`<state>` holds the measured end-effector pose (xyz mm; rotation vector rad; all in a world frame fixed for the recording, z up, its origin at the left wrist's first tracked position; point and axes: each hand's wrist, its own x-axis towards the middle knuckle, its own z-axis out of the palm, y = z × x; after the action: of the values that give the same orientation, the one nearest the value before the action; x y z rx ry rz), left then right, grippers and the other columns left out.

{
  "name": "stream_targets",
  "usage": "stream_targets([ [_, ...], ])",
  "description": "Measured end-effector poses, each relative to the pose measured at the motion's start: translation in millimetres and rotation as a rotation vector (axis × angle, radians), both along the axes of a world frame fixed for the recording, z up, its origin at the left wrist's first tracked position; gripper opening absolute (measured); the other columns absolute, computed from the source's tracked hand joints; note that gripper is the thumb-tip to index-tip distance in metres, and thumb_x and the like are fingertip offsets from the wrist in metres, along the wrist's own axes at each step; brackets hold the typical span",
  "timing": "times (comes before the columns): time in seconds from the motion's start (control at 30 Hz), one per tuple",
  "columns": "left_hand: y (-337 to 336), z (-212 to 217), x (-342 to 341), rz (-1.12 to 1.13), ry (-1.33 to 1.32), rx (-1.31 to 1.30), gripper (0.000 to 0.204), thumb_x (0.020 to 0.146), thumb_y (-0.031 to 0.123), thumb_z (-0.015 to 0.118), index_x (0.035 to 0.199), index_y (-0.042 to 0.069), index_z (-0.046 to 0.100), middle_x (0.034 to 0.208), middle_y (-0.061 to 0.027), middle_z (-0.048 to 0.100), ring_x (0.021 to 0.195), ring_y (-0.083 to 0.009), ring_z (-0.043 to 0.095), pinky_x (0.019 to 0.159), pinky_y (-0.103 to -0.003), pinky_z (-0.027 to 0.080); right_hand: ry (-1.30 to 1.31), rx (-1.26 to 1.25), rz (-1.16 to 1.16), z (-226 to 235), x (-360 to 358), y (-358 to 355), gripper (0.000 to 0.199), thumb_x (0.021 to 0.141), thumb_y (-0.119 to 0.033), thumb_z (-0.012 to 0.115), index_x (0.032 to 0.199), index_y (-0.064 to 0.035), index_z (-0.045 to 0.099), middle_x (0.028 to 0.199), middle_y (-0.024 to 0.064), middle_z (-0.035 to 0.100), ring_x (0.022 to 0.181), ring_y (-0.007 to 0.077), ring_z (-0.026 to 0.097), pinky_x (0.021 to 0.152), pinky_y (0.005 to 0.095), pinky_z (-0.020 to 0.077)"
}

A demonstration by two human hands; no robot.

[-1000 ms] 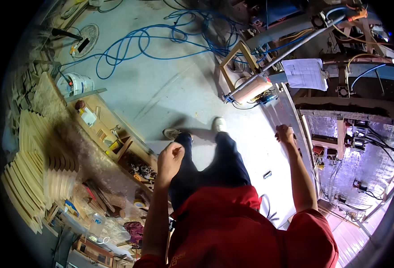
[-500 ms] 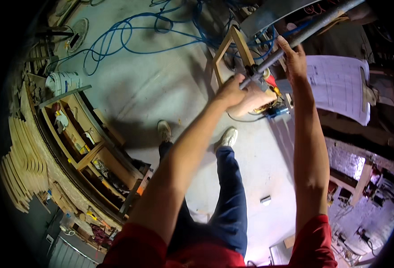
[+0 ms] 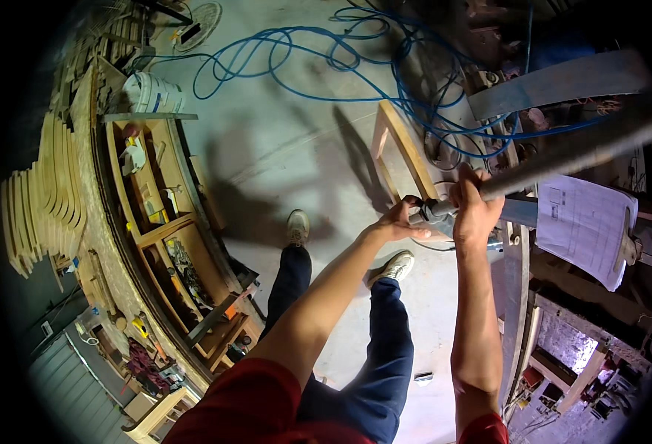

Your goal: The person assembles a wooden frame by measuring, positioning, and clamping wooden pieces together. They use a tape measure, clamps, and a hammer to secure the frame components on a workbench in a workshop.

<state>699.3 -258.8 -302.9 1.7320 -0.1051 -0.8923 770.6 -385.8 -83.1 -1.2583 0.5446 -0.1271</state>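
Note:
A long grey pipe clamp [image 3: 577, 155] slants from the upper right down to the middle of the view. My right hand [image 3: 475, 211] is closed round its pipe, a little way up from the near end. At that end sits a dark metal fitting [image 3: 437, 210], and my left hand [image 3: 398, 222] grips there with its fingers bent around the end piece. The far part of the pipe is blurred. Just beyond my hands stands a light wooden frame [image 3: 406, 148] on the floor, its lower part partly hidden by them.
Blue hose [image 3: 289, 55] lies in loops across the far floor. To the left, a bench bears an open wooden tool tray [image 3: 164, 235], a white bucket [image 3: 152, 95] and curved wooden slats [image 3: 63, 185]. Paper sheets [image 3: 585, 226] hang at right beside a curved grey panel [image 3: 562, 83].
The near end of the pipe clamp has come lower and closer to me, and both hands with it. My right hand has slid nearer the fitting. The view has shifted too.

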Motion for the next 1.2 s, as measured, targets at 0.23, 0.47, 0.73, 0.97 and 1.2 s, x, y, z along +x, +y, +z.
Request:
stream_targets([
  [0.23,30.4,78.3,-9.9,0.505,0.062,-0.295,0.061,0.073,0.033,0.090,0.119,0.000,0.068,0.110,-0.0140,0.074,0.100,-0.0223,0.068,0.091,-0.035,0.053,0.090,-0.229,0.698,92.6,98.9,91.3,0.024,0.092,-0.021,0.073,0.077,-0.0069,0.060,0.064,-0.0029,0.048,0.056,0.0066,0.043,0.055,0.0247,0.0349],
  [0.47,113.5,91.5,35.0,0.836,0.133,-0.191,0.045,0.082,0.031,0.089,0.106,-0.002,0.071,0.095,-0.0055,0.072,0.086,-0.0168,0.068,0.080,-0.032,0.055,-0.210,-0.520,0.321,23.1,15.1,69.4,0.025,0.096,-0.010,0.067,0.117,0.0033,0.062,0.101,0.0105,0.068,0.093,0.0164,0.064,0.085,0.0305,0.0500],
  [0.73,152.4,56.9,99.8,0.909,0.238,-0.226,0.060,0.091,0.034,0.080,0.133,-0.002,0.058,0.124,-0.0084,0.065,0.115,-0.0187,0.060,0.101,-0.034,0.047,1.020,0.837,0.248,-257.9,-297.7,13.9,0.056,0.098,-0.054,0.058,0.122,-0.0034,0.059,0.104,0.0111,0.063,0.093,0.0235,0.059,0.078,0.0390,0.0501],
  [0.97,144.1,-28.5,93.8,0.904,0.354,-0.180,0.045,0.090,0.028,0.081,0.122,0.000,0.065,0.113,-0.0079,0.069,0.103,-0.0178,0.064,0.090,-0.034,0.053,0.777,1.022,0.679,-328.8,-283.7,37.0,0.065,0.089,-0.038,0.074,0.136,-0.0013,0.050,0.122,0.0206,0.062,0.113,0.0348,0.061,0.094,0.0477,0.0528],
  [1.2,107.0,-111.8,56.7,0.900,0.299,-0.106,0.053,0.085,0.027,0.086,0.123,-0.001,0.064,0.115,-0.0067,0.068,0.107,-0.0174,0.062,0.098,-0.033,0.048,0.881,0.975,0.994,-322.2,-320.8,17.2,0.043,0.103,-0.026,0.057,0.138,-0.0025,0.050,0.125,0.0230,0.067,0.107,0.0356,0.071,0.087,0.0508,0.0612],
])
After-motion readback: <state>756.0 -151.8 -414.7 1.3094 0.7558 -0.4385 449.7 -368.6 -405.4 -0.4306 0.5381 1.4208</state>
